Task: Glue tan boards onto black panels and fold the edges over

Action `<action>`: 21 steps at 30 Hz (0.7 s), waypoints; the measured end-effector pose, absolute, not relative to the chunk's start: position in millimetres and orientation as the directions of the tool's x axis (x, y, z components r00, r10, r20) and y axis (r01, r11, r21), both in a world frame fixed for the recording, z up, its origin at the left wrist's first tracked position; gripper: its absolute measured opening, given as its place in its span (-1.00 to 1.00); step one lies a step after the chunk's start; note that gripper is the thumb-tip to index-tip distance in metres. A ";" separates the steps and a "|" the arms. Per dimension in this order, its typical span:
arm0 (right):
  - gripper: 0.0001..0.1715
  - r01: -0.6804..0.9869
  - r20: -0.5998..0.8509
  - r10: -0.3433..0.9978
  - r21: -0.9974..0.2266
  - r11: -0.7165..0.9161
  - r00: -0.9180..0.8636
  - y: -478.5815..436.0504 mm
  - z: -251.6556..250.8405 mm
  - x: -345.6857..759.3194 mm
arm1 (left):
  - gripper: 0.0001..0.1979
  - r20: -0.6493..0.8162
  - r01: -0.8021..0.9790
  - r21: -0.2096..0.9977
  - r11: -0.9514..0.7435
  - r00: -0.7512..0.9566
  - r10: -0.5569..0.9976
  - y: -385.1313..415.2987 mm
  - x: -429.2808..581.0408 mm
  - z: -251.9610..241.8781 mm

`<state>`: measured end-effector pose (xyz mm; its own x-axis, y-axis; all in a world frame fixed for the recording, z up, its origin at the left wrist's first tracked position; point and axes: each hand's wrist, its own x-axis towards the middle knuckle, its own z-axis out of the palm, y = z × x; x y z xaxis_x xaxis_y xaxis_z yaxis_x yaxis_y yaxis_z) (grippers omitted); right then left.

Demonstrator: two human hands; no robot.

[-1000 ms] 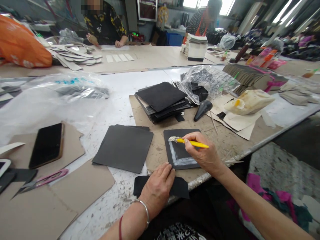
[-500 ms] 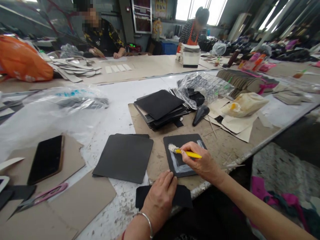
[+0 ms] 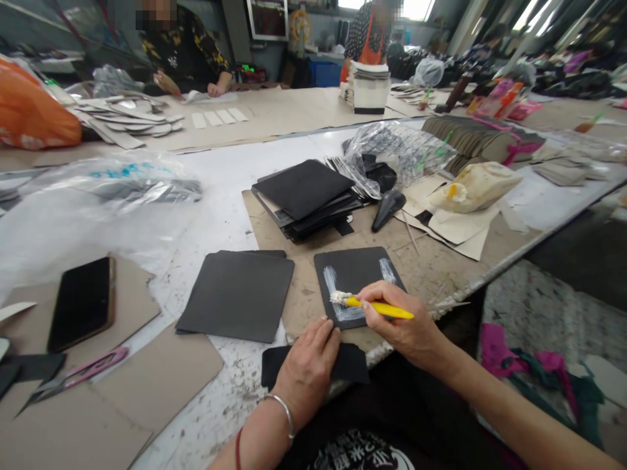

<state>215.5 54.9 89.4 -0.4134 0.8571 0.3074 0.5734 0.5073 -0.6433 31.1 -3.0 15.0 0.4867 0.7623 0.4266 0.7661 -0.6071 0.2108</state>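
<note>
My right hand is closed round a yellow-handled brush. Its white, glue-laden tip rests on the near left part of a small black square piece. White glue streaks run along that piece's left, near and right edges. My left hand lies with fingers stretched flat, fingertips pressing the piece's near left corner, palm over a black cut piece at the table edge. The square lies on brown cardboard.
A larger stack of dark sheets lies left of the square; a pile of black squares sits behind. A phone, pink scissors, plastic bags and a glue pouch surround them. Two other people work at the far side.
The brush has travelled from the square's far left corner down its left edge to the near left part. A glue streak on the right edge now shows. My left hand stayed put.
</note>
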 end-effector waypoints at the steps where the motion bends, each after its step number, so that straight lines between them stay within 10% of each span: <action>1: -0.94 0.554 0.305 0.837 -0.639 0.533 -0.454 52.1 88.0 215.7 | -0.62 0.425 0.764 0.219 -0.607 0.486 0.764 -3.1 31.2 15.5; 21: -0.86 0.532 0.295 0.802 -0.623 0.573 -0.519 31.5 96.5 227.0 | -0.58 0.379 0.763 0.210 -0.611 0.513 0.770 -3.9 30.1 16.4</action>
<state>227.0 31.5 96.5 -0.5189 0.8022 0.2952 0.5319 0.5734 -0.6231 30.1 -3.9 16.4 0.5130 0.7704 0.3786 0.7629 -0.6114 0.2103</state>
